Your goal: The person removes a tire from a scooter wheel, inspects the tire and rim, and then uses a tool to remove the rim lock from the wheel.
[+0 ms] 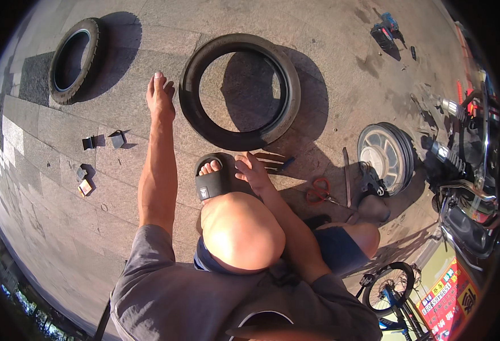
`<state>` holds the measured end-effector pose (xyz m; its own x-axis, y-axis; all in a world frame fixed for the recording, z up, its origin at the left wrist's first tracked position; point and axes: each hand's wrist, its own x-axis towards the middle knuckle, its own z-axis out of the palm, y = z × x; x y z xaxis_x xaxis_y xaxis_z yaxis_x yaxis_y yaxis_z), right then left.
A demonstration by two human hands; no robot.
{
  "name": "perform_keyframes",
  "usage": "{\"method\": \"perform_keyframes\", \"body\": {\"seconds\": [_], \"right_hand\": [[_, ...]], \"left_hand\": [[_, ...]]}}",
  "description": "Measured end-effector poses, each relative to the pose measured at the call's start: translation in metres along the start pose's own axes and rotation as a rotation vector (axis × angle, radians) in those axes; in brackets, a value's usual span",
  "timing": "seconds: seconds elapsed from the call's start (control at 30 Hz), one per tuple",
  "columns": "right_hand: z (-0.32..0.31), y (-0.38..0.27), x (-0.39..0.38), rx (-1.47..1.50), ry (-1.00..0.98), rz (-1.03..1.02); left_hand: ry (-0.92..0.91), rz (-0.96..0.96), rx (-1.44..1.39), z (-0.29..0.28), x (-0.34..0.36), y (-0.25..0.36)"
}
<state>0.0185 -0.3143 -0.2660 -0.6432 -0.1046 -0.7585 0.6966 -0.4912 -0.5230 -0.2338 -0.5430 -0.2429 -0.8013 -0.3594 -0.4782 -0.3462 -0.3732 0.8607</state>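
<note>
A black tyre (190, 113) is on the paving in front of me, with shadows inside and to its right. My left hand (160, 98) is held out just left of this tyre, apart from it, fingers partly bent and nothing visible in them. Close to the tyre's near edge is my right hand (251, 170), fingers spread and holding nothing visible; whether its fingertips touch the rubber I cannot tell. Beside that hand, some thin dark tools (275, 162) lie on the ground. My foot in a black sandal (213, 186) is just left of it.
A second tyre (91, 59) is at the far left. To the right are a spoked-look wheel (375, 153), red-handled scissors (318, 192) and a flat metal bar (346, 176). A blue-black power tool (383, 35) lies far right. Parked vehicles (469, 216) line the right edge.
</note>
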Motion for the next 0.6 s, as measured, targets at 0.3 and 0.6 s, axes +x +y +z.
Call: {"method": "perform_keyframes", "body": {"seconds": [0.3, 0.6], "right_hand": [[-0.067, -0.1, 0.037, -0.168, 0.6, -0.262], [-0.072, -0.154, 0.08, -0.573, 0.506, -0.188]], "left_hand": [[0.191, -0.127, 0.29, -0.062, -0.048, -0.079], [0.019, -0.249, 0.245, -0.071, -0.083, -0.117]]}}
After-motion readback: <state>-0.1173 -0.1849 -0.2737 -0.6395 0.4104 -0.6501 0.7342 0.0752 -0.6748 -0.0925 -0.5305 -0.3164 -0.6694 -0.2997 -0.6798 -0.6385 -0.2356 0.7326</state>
